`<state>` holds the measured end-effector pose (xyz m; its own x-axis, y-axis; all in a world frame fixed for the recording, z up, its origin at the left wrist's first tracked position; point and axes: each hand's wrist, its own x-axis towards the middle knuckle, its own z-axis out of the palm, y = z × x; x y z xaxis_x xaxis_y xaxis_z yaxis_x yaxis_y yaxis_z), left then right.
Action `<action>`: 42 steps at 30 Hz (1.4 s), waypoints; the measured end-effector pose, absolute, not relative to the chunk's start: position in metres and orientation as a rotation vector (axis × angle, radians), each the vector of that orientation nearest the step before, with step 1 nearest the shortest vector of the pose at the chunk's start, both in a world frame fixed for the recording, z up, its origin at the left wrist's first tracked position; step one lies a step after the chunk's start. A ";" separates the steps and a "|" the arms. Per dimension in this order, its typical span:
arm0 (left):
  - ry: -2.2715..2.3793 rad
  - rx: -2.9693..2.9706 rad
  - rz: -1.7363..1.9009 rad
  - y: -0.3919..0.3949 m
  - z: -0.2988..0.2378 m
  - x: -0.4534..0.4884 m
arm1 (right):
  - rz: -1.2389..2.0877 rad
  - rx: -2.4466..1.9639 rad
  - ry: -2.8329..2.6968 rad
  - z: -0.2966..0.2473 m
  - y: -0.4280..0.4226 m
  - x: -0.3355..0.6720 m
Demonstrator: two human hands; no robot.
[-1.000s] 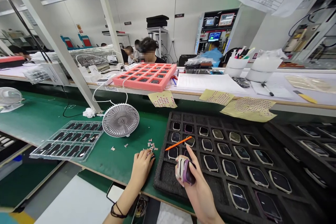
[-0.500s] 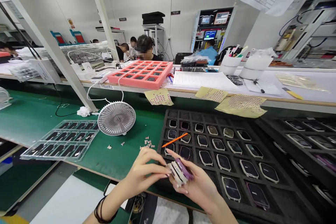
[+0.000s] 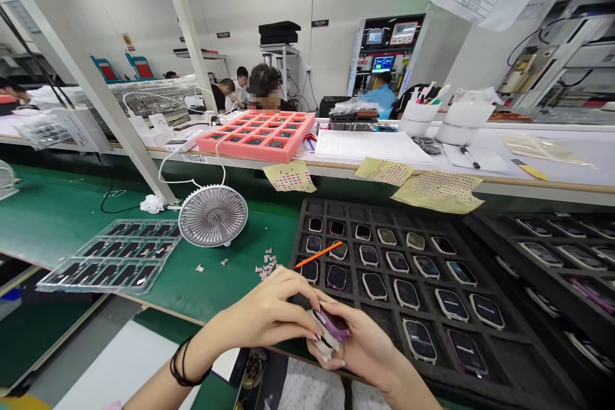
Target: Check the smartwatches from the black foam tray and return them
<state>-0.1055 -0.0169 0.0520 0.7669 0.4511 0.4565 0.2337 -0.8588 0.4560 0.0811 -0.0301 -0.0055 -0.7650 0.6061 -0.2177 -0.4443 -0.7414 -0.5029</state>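
Note:
My right hand (image 3: 369, 347) is wrapped round a small stack of smartwatch cases, held just over the near edge of the black foam tray (image 3: 384, 327). A purple watch case (image 3: 335, 327) lies uppermost in the stack, with pale watch cases (image 3: 327, 343) beneath it. Coming in from the left, my left hand (image 3: 271, 311) has its fingers closed on the stack's near side and top edge. Its fingertips partly hide the cases. In the tray, several watches (image 3: 406, 295) sit face up in square pockets. An orange stick (image 3: 318, 254) lies across the tray's left part.
Small metallic pieces (image 3: 266, 264) are scattered on the green mat (image 3: 202, 285) beside a round white fan (image 3: 214, 216). A clear plastic tray (image 3: 52, 282) of black parts lies left. Another foam tray (image 3: 485, 230) of watches stands right. A pink foam tray (image 3: 269, 152) rests on the shelf.
My left hand has moved right and up over the stack, its fingers now covering more of the cases. The stack is tilted slightly differently in my right hand.

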 end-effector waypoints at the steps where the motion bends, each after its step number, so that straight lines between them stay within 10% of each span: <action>1: 0.542 2.540 0.781 -0.017 0.052 -0.105 | 2.424 -0.528 -0.600 -0.004 -0.031 0.081; 31: 1.657 2.453 0.314 0.065 -0.069 -0.146 | 1.983 -0.820 -0.705 -0.008 -0.044 0.079; 42: 1.285 2.015 1.063 -0.001 -0.015 -0.107 | 1.561 -0.934 -0.840 -0.014 -0.038 0.072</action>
<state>-0.1068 -0.0005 -0.0150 0.2419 0.9098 0.3372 0.5021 -0.4148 0.7589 0.0724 -0.0383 -0.0138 -0.1114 0.9846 -0.1350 -0.4299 -0.1702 -0.8867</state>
